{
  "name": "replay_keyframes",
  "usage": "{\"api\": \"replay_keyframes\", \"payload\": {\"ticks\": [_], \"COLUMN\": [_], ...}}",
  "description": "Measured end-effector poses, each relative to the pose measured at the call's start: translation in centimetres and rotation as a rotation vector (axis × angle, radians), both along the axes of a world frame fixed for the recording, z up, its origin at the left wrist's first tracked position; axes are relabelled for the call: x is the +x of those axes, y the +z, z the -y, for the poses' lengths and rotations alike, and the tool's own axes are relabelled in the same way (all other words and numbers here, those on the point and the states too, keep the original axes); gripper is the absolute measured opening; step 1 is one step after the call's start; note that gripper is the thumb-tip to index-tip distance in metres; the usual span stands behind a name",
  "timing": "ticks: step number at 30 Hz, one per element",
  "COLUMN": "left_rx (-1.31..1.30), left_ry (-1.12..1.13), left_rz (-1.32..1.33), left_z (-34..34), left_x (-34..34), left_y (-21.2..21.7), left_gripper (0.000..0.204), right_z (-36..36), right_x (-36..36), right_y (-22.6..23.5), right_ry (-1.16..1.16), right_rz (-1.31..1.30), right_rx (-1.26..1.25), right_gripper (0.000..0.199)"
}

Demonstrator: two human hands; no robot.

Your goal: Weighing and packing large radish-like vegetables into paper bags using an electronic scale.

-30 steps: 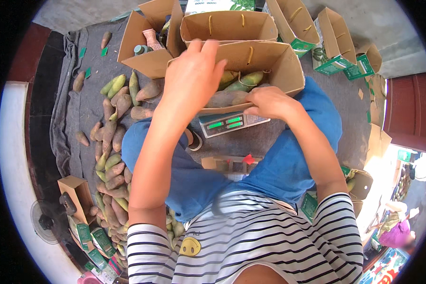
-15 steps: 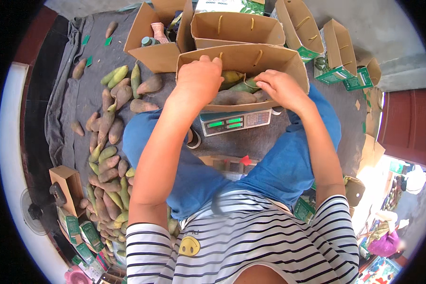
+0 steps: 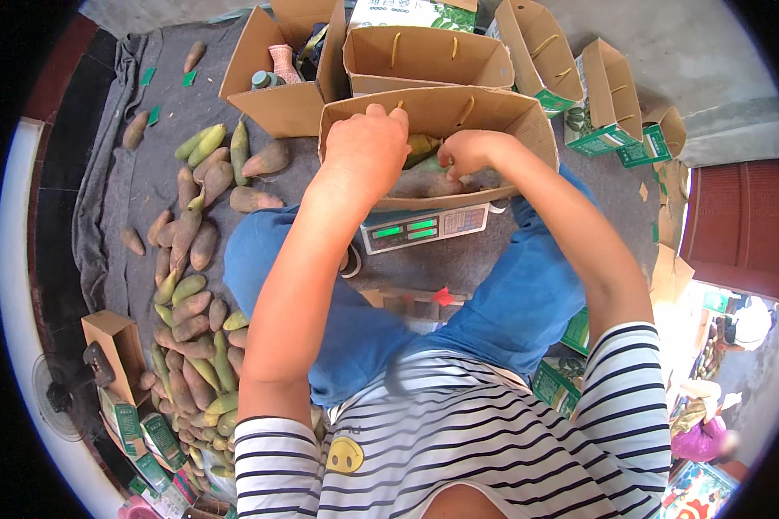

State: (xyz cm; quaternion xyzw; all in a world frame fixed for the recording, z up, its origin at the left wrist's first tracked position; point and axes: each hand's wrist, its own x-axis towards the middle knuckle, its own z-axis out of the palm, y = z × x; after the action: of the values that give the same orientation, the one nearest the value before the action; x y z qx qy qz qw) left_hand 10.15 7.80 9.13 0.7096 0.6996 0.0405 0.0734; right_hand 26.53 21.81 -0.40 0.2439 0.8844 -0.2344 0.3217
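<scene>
carton [image 3: 434, 112], one, on one scale [image 3: 426, 229]

1. Place is looking like a produce-packing spot, run at floor level; a digital scale [image 3: 423, 229] is showing lit green displays.
2. Open carton [image 3: 524, 125] is resting over the scale, roots [image 3: 420, 183] lying inside.
3. Loose root vegetables [image 3: 201, 389] are lying heaped left of the scale, many on dark cloth [image 3: 164, 156].
4. Cord-handled cartons [image 3: 424, 62] are standing beyond the scale.
5. Grey wall [image 3: 727, 69] is rising beyond and right of the scale; fan [image 3: 56, 398] is standing far left of the scale.
</scene>
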Motion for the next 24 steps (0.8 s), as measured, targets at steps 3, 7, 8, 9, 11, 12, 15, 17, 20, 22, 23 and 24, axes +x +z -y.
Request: {"api": "replay_keyframes", "payload": {"ticks": [3, 7, 8, 9, 11, 12, 15, 17, 20, 22, 23, 24], "left_rx": [0.001, 0.031, 0.049, 0.047, 0.054, 0.054, 0.041, 0.024, -0.001, 0.003, 0.007, 0.005], "left_ry": [0.003, 0.003, 0.001, 0.004, 0.005, 0.003, 0.011, 0.028, 0.047, 0.042, 0.037, 0.034], "left_rz": [-0.002, 0.015, 0.022, 0.019, 0.026, 0.024, 0.025, 0.018, 0.008, -0.001, -0.007, -0.006], "left_z": [0.1, 0.0, 0.0, 0.1, -0.2, -0.3, -0.3, -0.2, -0.4, -0.3, -0.3, -0.3], "left_x": [-0.3, -0.3, -0.3, -0.4, -0.3, -0.3, -0.3, -0.4, -0.2, -0.4, -0.4, -0.3], "left_y": [-0.1, 0.1, 0.1, 0.1, 0.1, 0.1, 0.0, 0.1, 0.3, -0.2, -0.4, -0.3], "left_gripper": [0.026, 0.026, 0.026, 0.026, 0.026, 0.026, 0.026, 0.027, 0.027, 0.027, 0.028, 0.028], "right_z": [0.2, 0.3, 0.4, 0.4, -0.1, -0.2, -0.2, 0.0, -0.5, -0.4, -0.5, -0.5], "right_x": [-2.0, -1.7, -1.8, -1.5, -0.6, -0.6, -0.8, -1.4, -1.6, -1.6, -1.6, -1.5], "right_y": [-1.9, -5.0, -5.3, -5.9, -7.4, -7.5, -7.2, -6.1, -4.9, -3.4, -2.6, -1.5], "right_ry": [0.037, -0.094, -0.146, -0.143, -0.241, -0.243, -0.203, -0.324, -0.353, -0.304, -0.254, -0.257], "right_rz": [0.229, 0.423, 0.438, 0.436, 0.385, 0.382, 0.32, -0.036, -0.161, -0.07, 0.023, 0.025], "right_rx": [-0.063, -0.17, -0.183, -0.185, -0.265, -0.266, -0.318, -0.077, 0.28, 0.248, 0.216, 0.214], "right_gripper": [0.044, 0.06, 0.06, 0.06, 0.063, 0.063, 0.069, 0.071, 0.051, 0.044, 0.038, 0.038]}}
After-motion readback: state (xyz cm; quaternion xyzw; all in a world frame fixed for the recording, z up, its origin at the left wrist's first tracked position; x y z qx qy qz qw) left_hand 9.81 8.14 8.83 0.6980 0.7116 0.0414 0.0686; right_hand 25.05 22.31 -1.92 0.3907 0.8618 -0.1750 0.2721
